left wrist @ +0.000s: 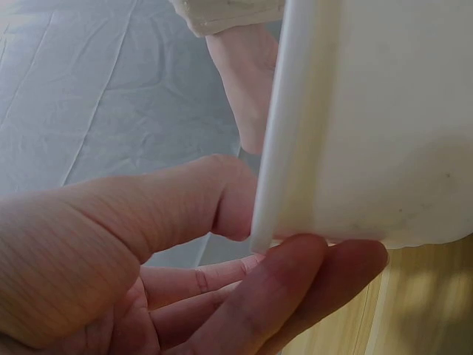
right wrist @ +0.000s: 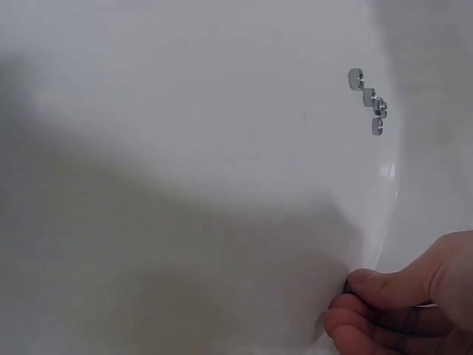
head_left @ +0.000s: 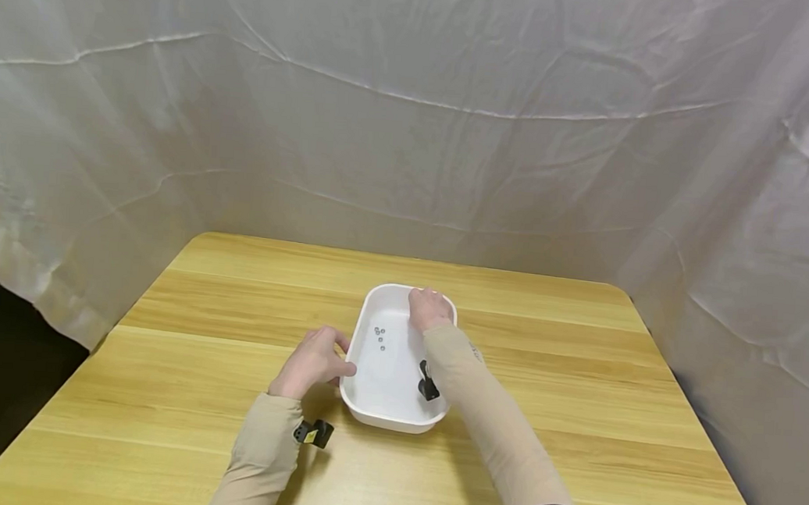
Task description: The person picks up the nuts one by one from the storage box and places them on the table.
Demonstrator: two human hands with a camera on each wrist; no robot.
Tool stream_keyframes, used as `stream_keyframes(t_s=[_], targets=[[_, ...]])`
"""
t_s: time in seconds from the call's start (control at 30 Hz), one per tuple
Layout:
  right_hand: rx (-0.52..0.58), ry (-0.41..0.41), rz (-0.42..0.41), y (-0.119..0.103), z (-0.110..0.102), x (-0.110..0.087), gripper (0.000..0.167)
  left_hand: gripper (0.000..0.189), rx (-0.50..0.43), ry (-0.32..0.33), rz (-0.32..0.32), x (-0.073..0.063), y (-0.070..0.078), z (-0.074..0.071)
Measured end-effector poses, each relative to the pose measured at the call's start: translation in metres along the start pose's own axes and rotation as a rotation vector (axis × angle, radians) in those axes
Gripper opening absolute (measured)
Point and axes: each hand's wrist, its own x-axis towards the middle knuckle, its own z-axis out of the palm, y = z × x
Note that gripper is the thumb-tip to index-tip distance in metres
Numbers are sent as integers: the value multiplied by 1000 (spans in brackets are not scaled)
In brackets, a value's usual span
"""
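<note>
A white rectangular plastic tray (head_left: 395, 385) lies on the table. My left hand (head_left: 312, 363) grips its left side, thumb at the rim and fingers against the outer wall (left wrist: 355, 133), as the left wrist view shows. Inside the tray, at its far right corner, is my right hand (head_left: 430, 307). In the right wrist view its thumb and fingers pinch a small dark piece, apparently a nut (right wrist: 347, 287), mostly hidden by the fingertips. Several small silvery metal nuts (right wrist: 378, 106) lie loose on the tray's floor, towards the left side in the head view.
The wooden table (head_left: 545, 356) extends on all sides of the tray. Pale cloth curtain (head_left: 411, 159) hangs behind it and at both sides. Small black cameras (head_left: 429, 383) are strapped to both wrists; the right one hangs over the tray.
</note>
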Motion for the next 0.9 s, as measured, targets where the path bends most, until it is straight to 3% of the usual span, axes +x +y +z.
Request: stream_keyframes(t_s=[0.2, 0.9], targets=[[-29, -11, -7, -1, 0, 0, 22, 31, 3, -1, -6, 0, 1, 0], [19, -9, -60, 10, 1, -3, 20, 33, 3, -12, -10, 0, 2, 1]])
